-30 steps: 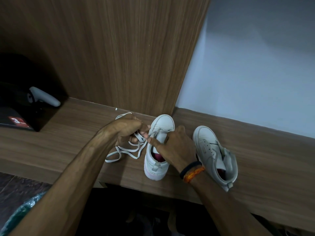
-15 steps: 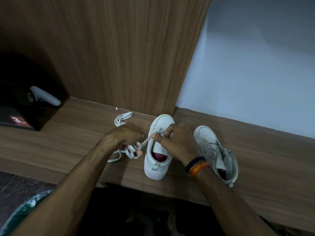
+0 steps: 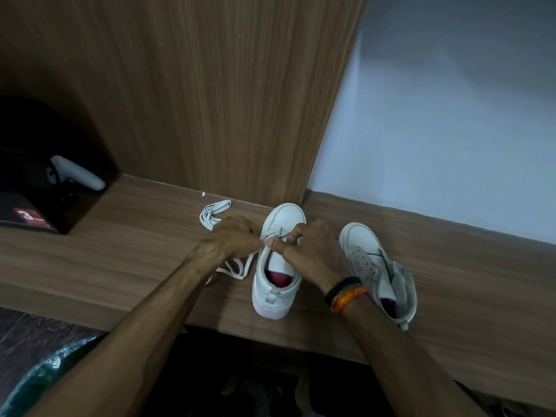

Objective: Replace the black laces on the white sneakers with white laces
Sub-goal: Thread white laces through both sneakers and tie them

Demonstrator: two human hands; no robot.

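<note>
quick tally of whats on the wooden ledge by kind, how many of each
white sneakers: 2, one under both hands, one to its right
white laces: 2, one bundled by the panel, one being threaded
grey controller: 1
black box: 1
total: 6

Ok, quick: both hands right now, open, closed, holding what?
Left hand: closed, gripping the white lace beside the left sneaker.
Right hand: closed, pinching the same lace over that sneaker's eyelets.
</note>
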